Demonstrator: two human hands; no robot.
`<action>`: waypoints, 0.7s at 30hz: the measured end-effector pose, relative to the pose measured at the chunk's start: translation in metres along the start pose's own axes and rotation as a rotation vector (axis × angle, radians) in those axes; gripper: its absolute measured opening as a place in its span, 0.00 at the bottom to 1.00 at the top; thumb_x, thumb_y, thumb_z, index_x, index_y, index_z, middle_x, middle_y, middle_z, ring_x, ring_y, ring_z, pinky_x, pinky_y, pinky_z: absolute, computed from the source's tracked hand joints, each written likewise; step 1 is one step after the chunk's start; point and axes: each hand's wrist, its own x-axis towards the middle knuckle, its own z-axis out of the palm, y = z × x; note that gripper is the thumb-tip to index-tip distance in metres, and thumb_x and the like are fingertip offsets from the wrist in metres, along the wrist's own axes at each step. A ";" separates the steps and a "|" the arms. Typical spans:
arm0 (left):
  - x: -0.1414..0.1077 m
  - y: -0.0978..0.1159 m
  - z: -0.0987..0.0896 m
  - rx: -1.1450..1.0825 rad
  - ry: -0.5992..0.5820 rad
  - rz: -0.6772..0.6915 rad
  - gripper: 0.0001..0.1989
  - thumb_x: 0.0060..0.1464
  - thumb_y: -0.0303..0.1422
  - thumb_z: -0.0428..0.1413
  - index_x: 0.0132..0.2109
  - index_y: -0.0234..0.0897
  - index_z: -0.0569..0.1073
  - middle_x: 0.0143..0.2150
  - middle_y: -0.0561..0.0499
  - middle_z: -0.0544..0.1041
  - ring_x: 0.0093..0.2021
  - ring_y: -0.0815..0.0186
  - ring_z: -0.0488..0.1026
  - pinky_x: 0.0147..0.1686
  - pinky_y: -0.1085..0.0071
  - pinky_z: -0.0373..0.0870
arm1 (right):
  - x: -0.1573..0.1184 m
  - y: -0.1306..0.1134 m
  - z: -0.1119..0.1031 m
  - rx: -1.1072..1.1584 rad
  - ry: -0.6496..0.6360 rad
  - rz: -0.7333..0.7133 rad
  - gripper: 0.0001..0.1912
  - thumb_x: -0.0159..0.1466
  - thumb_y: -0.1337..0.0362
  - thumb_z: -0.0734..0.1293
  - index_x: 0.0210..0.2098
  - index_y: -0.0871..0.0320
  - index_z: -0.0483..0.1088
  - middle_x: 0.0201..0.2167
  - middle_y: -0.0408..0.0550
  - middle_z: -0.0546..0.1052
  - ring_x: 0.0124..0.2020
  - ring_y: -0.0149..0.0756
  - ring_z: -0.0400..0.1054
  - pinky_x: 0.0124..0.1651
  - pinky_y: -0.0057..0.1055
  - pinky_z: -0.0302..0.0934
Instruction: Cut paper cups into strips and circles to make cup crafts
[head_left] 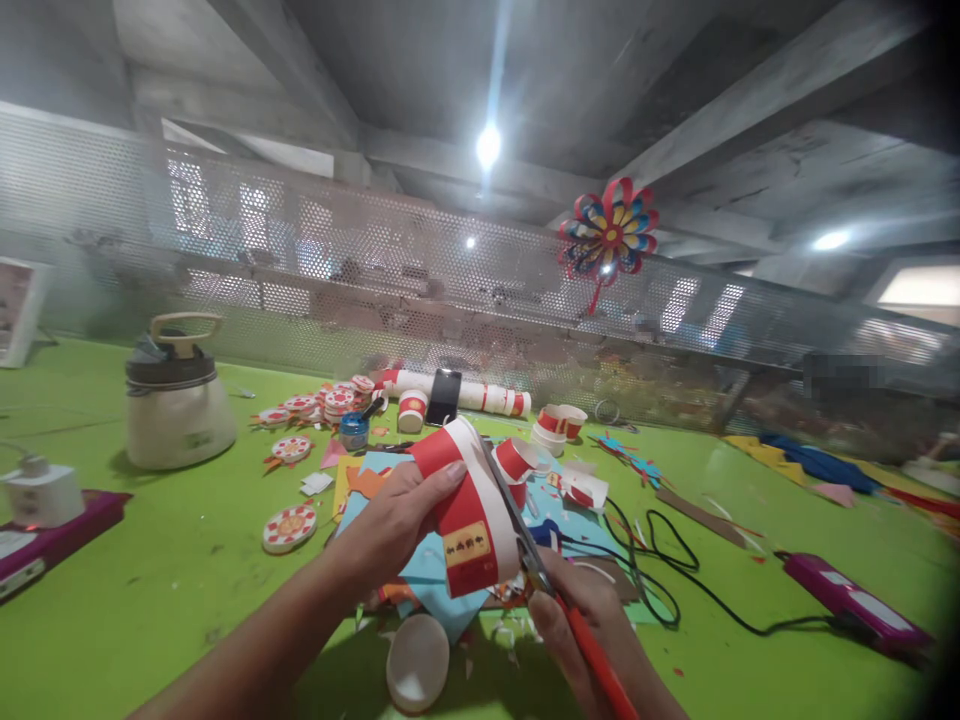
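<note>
Red-and-white paper piece (472, 515), held, with scissors (559, 590) at its right edge.
Nearest: right hand (581, 615) closed around the red scissor handles; left hand (424, 492) pinching the curved paper piece between thumb and fingers, above the middle of the green worktop (247, 560); one white round piece (418, 665) at the front. Beneath and beyond the hands: blue paper sheets (431, 565), a black cable (652, 575), a purple power strip (859, 605) to the right. Farther: red-and-white decorated discs (289, 527), a blue jar (354, 430), a paper cup (412, 411) just beside an upright black phone (444, 397); a lidded pot (178, 405) to the left. Behind: a perforated screen (450, 290), with a multicoloured flower ornament (613, 235) at upper right.
</note>
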 end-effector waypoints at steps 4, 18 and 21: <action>0.001 0.000 0.000 -0.055 0.024 0.013 0.11 0.54 0.36 0.58 0.39 0.30 0.75 0.30 0.44 0.79 0.30 0.61 0.76 0.35 0.67 0.72 | -0.001 0.003 0.002 0.019 0.034 -0.034 0.23 0.67 0.49 0.56 0.46 0.58 0.72 0.29 0.48 0.74 0.29 0.37 0.67 0.31 0.29 0.59; -0.001 0.001 0.005 0.023 0.049 0.015 0.12 0.54 0.38 0.57 0.34 0.31 0.75 0.26 0.43 0.79 0.24 0.62 0.75 0.28 0.68 0.72 | -0.004 0.002 0.011 0.026 0.048 0.026 0.27 0.67 0.47 0.53 0.40 0.59 0.74 0.20 0.43 0.68 0.21 0.32 0.61 0.23 0.25 0.55; 0.000 0.000 0.005 0.028 0.060 0.018 0.13 0.56 0.38 0.56 0.34 0.30 0.75 0.27 0.42 0.79 0.27 0.62 0.76 0.29 0.68 0.72 | -0.004 0.002 0.015 0.092 0.023 0.084 0.27 0.67 0.46 0.53 0.41 0.60 0.73 0.19 0.41 0.64 0.20 0.30 0.58 0.22 0.25 0.52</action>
